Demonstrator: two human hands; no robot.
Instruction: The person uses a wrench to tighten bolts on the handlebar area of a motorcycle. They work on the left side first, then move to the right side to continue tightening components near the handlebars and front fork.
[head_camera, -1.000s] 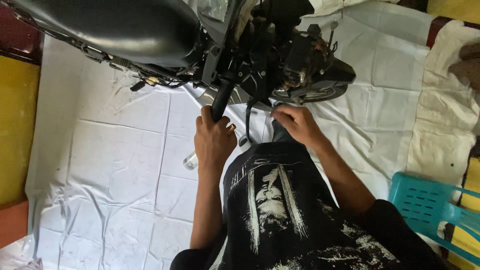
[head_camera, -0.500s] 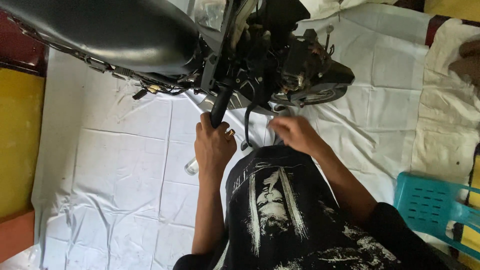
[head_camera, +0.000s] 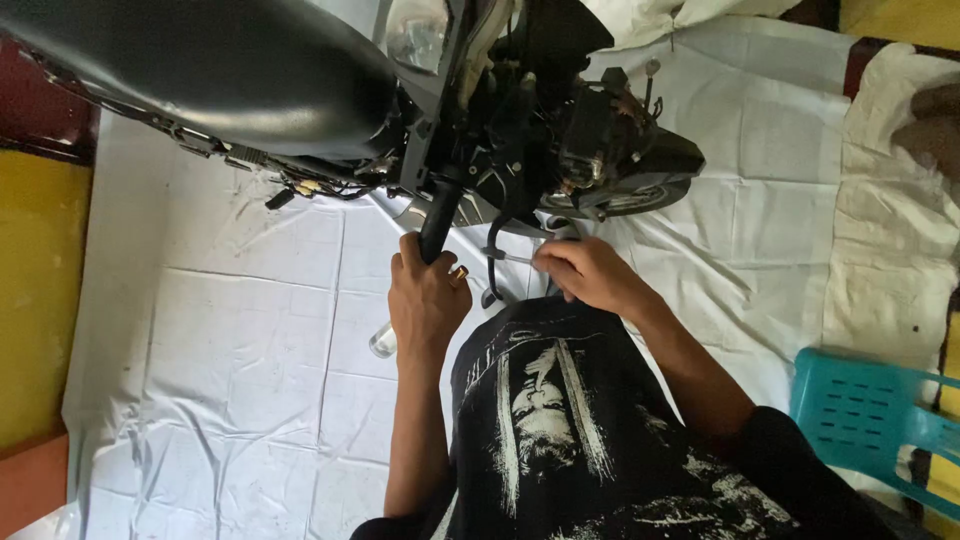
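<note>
Motorcycle (head_camera: 300, 80) is parked on a white sheet (head_camera: 230, 330) spread over the floor, probably to catch dropped bits and grime. Left hand (head_camera: 428, 300) is wrapped tight around the black handlebar grip (head_camera: 438, 225), looks like it's bracing the bars steady. Right hand (head_camera: 590, 275) is pinched closed on a thin metal tool (head_camera: 510, 257) poking toward the front end. Teal plastic chair (head_camera: 870, 420) sits off to the near right.

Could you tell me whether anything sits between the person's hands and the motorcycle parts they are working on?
Nothing visible does. The left hand is already wrapped around the black handlebar grip, and the right hand pinches a thin metal tool beside the black lever. The white sheet lies underneath.
</note>
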